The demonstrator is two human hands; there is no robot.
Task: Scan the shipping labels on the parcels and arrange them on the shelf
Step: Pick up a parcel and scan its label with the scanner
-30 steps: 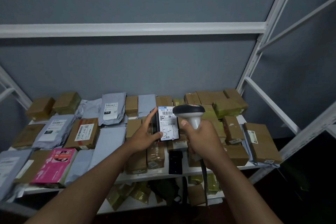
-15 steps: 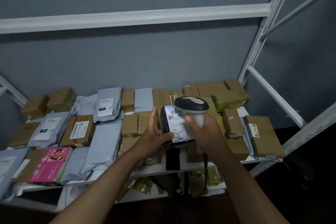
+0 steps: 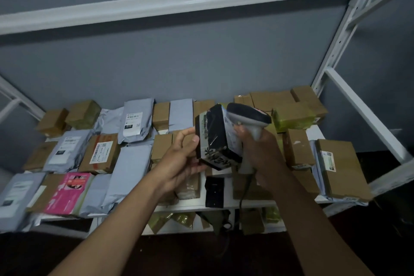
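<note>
Two hands meet over the middle of the white metal shelf (image 3: 253, 203). Left hand (image 3: 179, 159) cups a small black parcel (image 3: 215, 139) from its left side, thumb on the near face, fingers curled under the lower edge. Right hand (image 3: 261, 148) grips the handle of a grey handheld barcode scanner (image 3: 248, 116), whose dark head sits just above and right of the parcel, touching or nearly touching its top corner. Right fingertips also appear to rest against the parcel's right face.

Parcel: boxy, dark, wrapped in shiny clear film, tilted, held up clear of the shelf. White printing along the near edges; a pale label on the side turned to the scanner, mostly hidden and blurred.

Around: shelf crowded with brown cardboard boxes (image 3: 298, 150), grey poly mailers (image 3: 134, 119) with labels, a pink packet (image 3: 67, 192) at front left, yellow-green taped boxes (image 3: 293, 116) at the back right. A flat black item (image 3: 214, 191) lies on the shelf front below the hands. Scanner cable (image 3: 245, 190) drops past it. More packets on the lower tier, dim.
</note>
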